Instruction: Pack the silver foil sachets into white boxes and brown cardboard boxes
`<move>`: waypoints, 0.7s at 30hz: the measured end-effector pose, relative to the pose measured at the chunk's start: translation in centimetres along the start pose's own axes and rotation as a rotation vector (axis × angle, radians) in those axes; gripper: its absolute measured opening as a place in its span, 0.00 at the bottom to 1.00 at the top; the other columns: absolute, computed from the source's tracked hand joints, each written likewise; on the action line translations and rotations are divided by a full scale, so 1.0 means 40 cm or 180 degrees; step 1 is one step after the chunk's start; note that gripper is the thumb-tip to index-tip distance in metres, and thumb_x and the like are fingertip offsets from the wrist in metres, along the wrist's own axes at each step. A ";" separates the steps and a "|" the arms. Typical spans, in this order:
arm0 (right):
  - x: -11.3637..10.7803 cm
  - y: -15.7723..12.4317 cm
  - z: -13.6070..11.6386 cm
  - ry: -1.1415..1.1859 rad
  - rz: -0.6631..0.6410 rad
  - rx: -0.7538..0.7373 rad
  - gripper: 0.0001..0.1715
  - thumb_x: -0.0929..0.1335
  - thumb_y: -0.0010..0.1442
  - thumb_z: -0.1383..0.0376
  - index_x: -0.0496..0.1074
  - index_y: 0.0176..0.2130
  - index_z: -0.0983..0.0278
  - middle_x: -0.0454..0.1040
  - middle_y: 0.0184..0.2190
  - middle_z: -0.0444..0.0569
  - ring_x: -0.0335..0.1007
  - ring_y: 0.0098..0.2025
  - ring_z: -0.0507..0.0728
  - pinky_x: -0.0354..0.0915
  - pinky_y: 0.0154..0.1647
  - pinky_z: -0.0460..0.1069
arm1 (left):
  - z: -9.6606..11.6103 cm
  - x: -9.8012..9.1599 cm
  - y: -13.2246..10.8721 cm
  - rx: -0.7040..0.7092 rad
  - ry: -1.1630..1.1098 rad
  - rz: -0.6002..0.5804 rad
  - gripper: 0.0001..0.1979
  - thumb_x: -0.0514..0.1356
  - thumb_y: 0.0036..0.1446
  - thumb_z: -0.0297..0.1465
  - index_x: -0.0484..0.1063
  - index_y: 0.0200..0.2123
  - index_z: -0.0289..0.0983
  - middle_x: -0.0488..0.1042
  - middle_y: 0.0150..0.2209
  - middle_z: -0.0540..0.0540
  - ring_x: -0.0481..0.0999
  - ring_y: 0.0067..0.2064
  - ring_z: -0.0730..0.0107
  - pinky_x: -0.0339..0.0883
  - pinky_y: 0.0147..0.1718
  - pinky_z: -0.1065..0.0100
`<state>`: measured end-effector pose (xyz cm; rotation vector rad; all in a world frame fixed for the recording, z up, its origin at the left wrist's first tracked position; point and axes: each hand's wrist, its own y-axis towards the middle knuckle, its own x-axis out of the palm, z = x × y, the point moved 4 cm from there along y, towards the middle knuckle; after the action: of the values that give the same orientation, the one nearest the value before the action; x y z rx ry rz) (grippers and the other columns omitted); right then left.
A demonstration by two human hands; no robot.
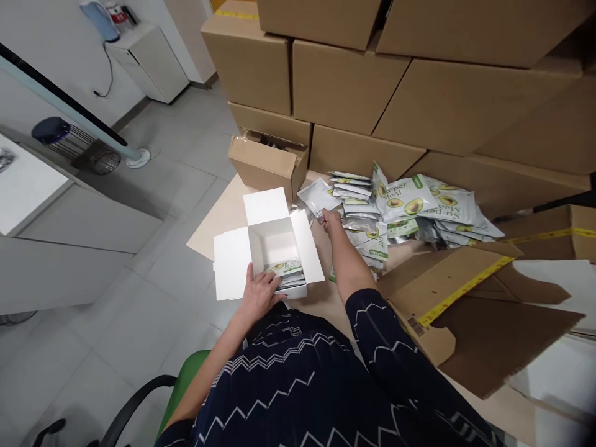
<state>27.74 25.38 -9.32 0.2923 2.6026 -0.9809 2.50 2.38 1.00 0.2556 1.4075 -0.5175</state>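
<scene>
My left hand (261, 293) rests at the near left corner of an open white box (274, 239). Its fingers reach over the near wall onto the packets inside, while the thumb lies outside, so the wall is gripped between them. In the box a row of white and green avocado-print packets (285, 268) stands against the near side. My right hand (330, 220) is stretched out to the right of the box, its fingers closed on the near edge of a flat white packet (319, 195). That packet lies beside a stack of similar packets (352, 191).
More avocado-print pouches (410, 198) are heaped to the right. A small open brown carton (263, 161) stands behind the white box. Large stacked cartons (347, 87) wall off the back. An opened carton with yellow tape (447, 298) lies at right. A green chair (189, 379) is at lower left.
</scene>
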 end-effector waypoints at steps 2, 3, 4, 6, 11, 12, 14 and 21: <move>0.008 -0.011 0.002 0.0298 -0.0008 0.0120 0.14 0.61 0.63 0.69 0.57 0.26 0.60 0.51 0.13 0.33 0.47 0.15 0.46 0.53 0.16 0.41 | 0.000 0.001 -0.001 0.0016 0.0010 -0.0002 0.13 0.61 0.61 0.41 0.74 0.47 0.44 0.78 0.49 0.41 0.77 0.48 0.51 0.42 0.64 0.31; 0.011 -0.022 0.009 0.0446 -0.0023 0.0157 0.13 0.61 0.63 0.69 0.56 0.27 0.60 0.52 0.14 0.33 0.49 0.15 0.46 0.54 0.17 0.41 | -0.001 0.001 -0.001 0.0026 0.0018 0.0004 0.14 0.62 0.60 0.41 0.74 0.47 0.44 0.78 0.49 0.41 0.77 0.48 0.51 0.42 0.64 0.31; 0.015 -0.037 0.020 0.0565 -0.0046 0.0152 0.12 0.62 0.62 0.69 0.56 0.28 0.60 0.54 0.15 0.34 0.52 0.16 0.47 0.57 0.19 0.40 | -0.002 0.002 -0.001 0.0037 0.0030 0.0005 0.14 0.62 0.60 0.42 0.74 0.47 0.44 0.78 0.49 0.41 0.77 0.48 0.51 0.42 0.64 0.31; 0.021 -0.074 0.054 0.0911 -0.0117 0.0055 0.07 0.63 0.60 0.69 0.57 0.31 0.61 0.61 0.18 0.37 0.61 0.21 0.47 0.63 0.24 0.41 | -0.003 0.003 0.000 0.0052 0.0062 -0.0006 0.16 0.64 0.58 0.43 0.74 0.47 0.44 0.78 0.48 0.41 0.77 0.47 0.51 0.41 0.64 0.30; 0.010 -0.173 0.176 0.2050 0.0177 -0.0394 0.11 0.62 0.49 0.70 0.62 0.37 0.62 0.70 0.29 0.42 0.69 0.33 0.50 0.68 0.35 0.43 | -0.003 0.002 0.003 0.0106 0.0085 -0.0010 0.15 0.64 0.58 0.43 0.74 0.45 0.43 0.78 0.47 0.42 0.77 0.46 0.51 0.41 0.64 0.30; -0.001 -0.187 0.197 0.2046 0.0341 -0.0415 0.12 0.62 0.47 0.69 0.63 0.36 0.63 0.70 0.29 0.42 0.69 0.34 0.50 0.67 0.35 0.42 | -0.002 0.002 0.003 0.0116 0.0081 -0.0008 0.15 0.64 0.58 0.44 0.74 0.45 0.43 0.78 0.47 0.42 0.77 0.46 0.51 0.41 0.64 0.30; -0.036 -0.211 0.218 0.1915 0.0660 -0.0463 0.11 0.62 0.45 0.68 0.64 0.34 0.63 0.70 0.29 0.42 0.67 0.34 0.50 0.66 0.35 0.42 | -0.001 0.002 0.002 0.0123 0.0079 -0.0001 0.15 0.63 0.59 0.44 0.74 0.46 0.43 0.78 0.46 0.41 0.77 0.45 0.51 0.41 0.64 0.30; -0.233 -0.358 0.049 0.1812 0.0911 -0.2032 0.19 0.65 0.53 0.62 0.67 0.46 0.62 0.74 0.41 0.48 0.72 0.43 0.54 0.70 0.40 0.48 | 0.005 0.009 0.001 0.0153 0.0100 0.0096 0.13 0.63 0.60 0.41 0.75 0.43 0.41 0.79 0.44 0.42 0.77 0.44 0.52 0.39 0.63 0.28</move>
<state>32.40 12.80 1.47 0.8314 3.0664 0.0760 2.73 2.24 0.67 0.3244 1.4208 -0.5247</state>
